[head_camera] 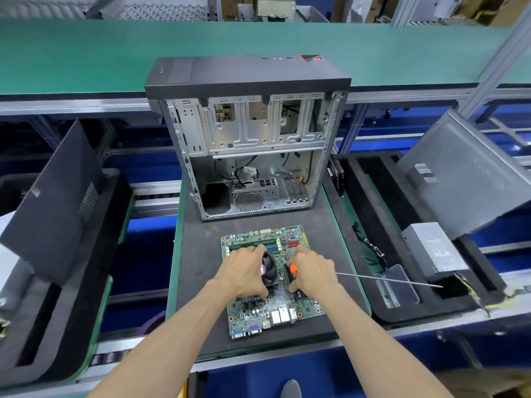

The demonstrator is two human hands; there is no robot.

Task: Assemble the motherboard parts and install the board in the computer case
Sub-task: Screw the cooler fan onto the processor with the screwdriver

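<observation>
Head view, left to right: at nine o'clock a dark side panel (54, 202) leans in a foam tray, seemingly parked clear of the work. At centre the motherboard (273, 282) lies flat on the dark mat of the counter (201, 282), at six o'clock from the open computer case (250, 139), which lies with its cavity upward, apparently ready to take the board. The left hand (244, 271) has its grip curled round the left edge of the cooler fan (270, 271), likely to seat it squarely. The right hand (313, 268) grips the orange-handled screwdriver (293, 268) while its fingers press at the fan's right side; the long shaft points to three o'clock, clear of the board. Further right a power supply (436, 251) waits in another tray.
</observation>
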